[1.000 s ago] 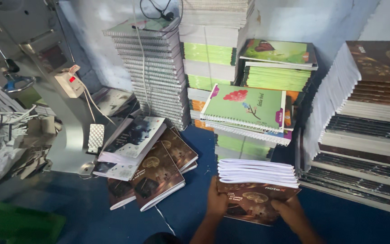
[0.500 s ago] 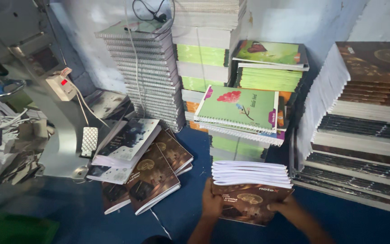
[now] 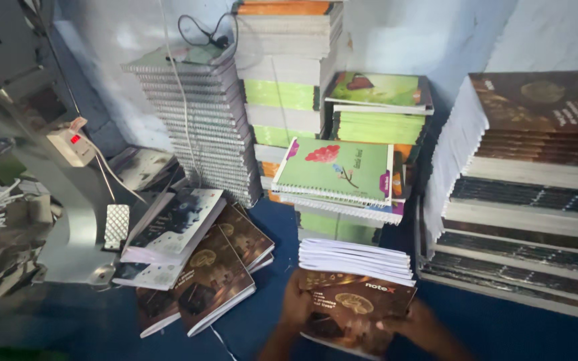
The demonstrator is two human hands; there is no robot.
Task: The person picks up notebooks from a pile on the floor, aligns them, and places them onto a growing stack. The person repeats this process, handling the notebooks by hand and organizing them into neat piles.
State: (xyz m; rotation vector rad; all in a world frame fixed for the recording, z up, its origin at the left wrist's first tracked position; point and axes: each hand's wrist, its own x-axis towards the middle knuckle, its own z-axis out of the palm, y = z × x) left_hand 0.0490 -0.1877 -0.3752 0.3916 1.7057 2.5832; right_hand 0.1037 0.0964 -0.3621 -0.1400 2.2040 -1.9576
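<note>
Notebooks fill nearly the whole view, and the 2 hands work at the near edge of them. The left hand (image 3: 297, 306) grips the left side of a brown glossy-covered notebook with a gold emblem (image 3: 352, 314), fingers curled over its edge; the right hand (image 3: 415, 322) closes on its right lower corner. The picture is too blurred there to show single fingers clearly. The notebook lies tilted, touching the front of a low stack of white page blocks (image 3: 359, 257) just beyond the hands.

As a judgement of progress: several brown-covered books already lie finished in a loose, slid-over heap (image 3: 199, 257) to the left of the hands, while the uncovered white blocks suggest more work is left. How many remain I cannot tell.

Further beyond the hands stands a green card-covered spiral notebook with a red flower print (image 3: 336, 170), resting aslant on green and orange stacks. A tall column of wire-bound grey notebooks (image 3: 199, 127) rises beyond-left, its metal coils ribbed and dull. To the right of the hands, a broad pile of dark brown books with white page edges (image 3: 523, 187) steps outward. Far left, a smooth grey metal machine base (image 3: 78, 234) carries a white switch box with a red light (image 3: 69, 142). Everything sits on a dark blue floor covering (image 3: 523, 327).
</note>
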